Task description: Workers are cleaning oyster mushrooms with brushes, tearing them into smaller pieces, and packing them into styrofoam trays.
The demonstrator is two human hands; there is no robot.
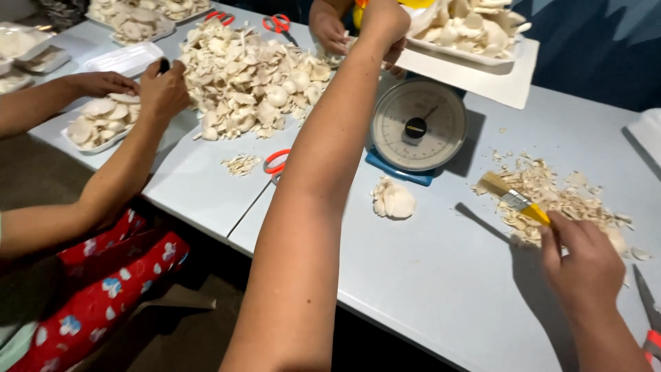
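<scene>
A tray of oyster mushrooms (475,34) is gripped at its near edge by the outstretched left hand (383,27) above the dial scale (418,125); tipping could spill it. Mushroom trimmings (564,200) may be scattered by the yellow-handled brush (515,200) clasped in the right hand (582,265).

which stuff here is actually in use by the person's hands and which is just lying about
In use:
right hand gripping the yellow-handled brush
mushroom scraps under the brush
left hand reaching to the tray of mushrooms

Lying about:
dial scale
orange scissors
single mushroom cluster
</scene>
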